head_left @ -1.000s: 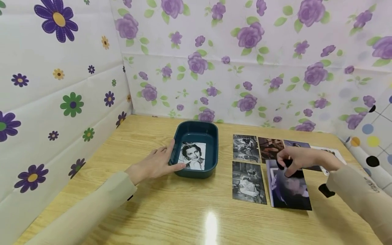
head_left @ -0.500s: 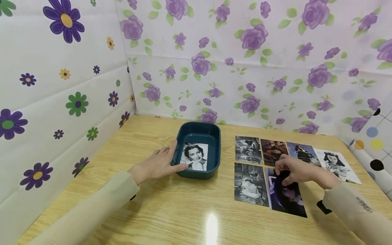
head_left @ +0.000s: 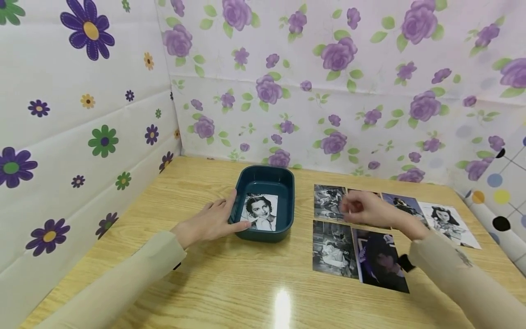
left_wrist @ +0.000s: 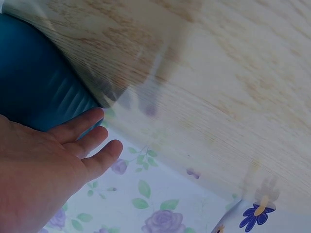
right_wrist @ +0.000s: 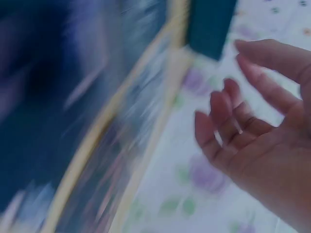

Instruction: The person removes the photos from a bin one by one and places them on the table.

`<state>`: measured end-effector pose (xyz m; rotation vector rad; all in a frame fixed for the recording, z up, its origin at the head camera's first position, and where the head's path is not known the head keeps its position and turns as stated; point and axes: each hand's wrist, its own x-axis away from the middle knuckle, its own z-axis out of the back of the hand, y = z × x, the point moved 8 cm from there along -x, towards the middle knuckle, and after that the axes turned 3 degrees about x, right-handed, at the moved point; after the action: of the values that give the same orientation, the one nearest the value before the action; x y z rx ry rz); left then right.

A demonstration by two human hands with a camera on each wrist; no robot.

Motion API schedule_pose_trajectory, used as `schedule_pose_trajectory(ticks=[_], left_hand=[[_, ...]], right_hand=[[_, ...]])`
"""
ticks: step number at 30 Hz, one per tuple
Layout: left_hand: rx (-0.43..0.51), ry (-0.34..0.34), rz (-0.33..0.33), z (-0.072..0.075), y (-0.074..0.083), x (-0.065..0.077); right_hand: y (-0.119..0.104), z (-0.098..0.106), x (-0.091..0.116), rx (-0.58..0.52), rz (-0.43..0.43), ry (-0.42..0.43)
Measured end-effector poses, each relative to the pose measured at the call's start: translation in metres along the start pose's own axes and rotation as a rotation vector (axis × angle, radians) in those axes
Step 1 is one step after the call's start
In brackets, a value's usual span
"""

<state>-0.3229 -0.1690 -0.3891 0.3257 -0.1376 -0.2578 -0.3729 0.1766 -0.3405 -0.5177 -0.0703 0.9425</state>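
A dark teal rectangular tray stands on the table with a black-and-white portrait photo inside it. My left hand rests along its left side, fingers straight and thumb at the near rim. In the left wrist view, the fingertips lie against the teal wall. To the right, my right hand hovers over the back row of photos with loosely bent fingers and nothing in them. It covers much of a brownish photo. A purple-and-black photo lies flat in the front row, beside a grey one.
Further photos lie in the back row: a black-and-white one, a bluish one and a white-bordered one. Flower-printed cloth hangs behind and on the left of the wooden table.
The purple-and-black photo came down flat in the front row, and my right hand let go of it. That hand then moved left and back. My left hand stays at the tray.
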Motion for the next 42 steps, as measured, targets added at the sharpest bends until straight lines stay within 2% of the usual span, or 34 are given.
schedule_pose_trajectory(ticks=[3, 6, 9, 13, 19, 21, 26, 31, 36, 42], left_hand=[[-0.003, 0.002, 0.000, 0.001, 0.000, 0.000], [0.000, 0.004, -0.005, 0.002, 0.001, 0.001], [-0.001, 0.000, -0.008, 0.002, 0.001, 0.001], [-0.004, -0.008, -0.002, 0.000, 0.001, 0.001], [0.002, -0.010, -0.007, 0.000, 0.001, 0.002], [0.004, -0.009, -0.009, 0.000, 0.001, 0.003], [0.001, -0.009, -0.014, 0.000, 0.000, 0.002], [0.006, -0.015, -0.013, -0.003, -0.001, 0.002], [0.015, -0.017, -0.011, -0.003, 0.000, 0.002], [0.010, -0.009, -0.012, -0.001, -0.001, 0.001]], right_hand=[[-0.017, 0.005, -0.039, -0.193, -0.021, -0.011], [-0.029, 0.008, -0.079, -0.256, -0.063, -0.005], [-0.032, 0.006, -0.118, -0.237, -0.074, 0.026], [-0.034, -0.011, -0.161, -0.221, -0.052, 0.022], [-0.033, -0.049, -0.206, -0.286, -0.044, -0.128], [-0.033, -0.062, -0.215, -0.260, -0.034, -0.196], [-0.029, -0.088, -0.228, -0.103, -0.020, -0.355], [-0.021, -0.107, -0.232, -0.012, -0.025, -0.459], [-0.020, -0.115, -0.230, 0.028, -0.056, -0.505], [-0.021, -0.116, -0.230, 0.062, -0.092, -0.494]])
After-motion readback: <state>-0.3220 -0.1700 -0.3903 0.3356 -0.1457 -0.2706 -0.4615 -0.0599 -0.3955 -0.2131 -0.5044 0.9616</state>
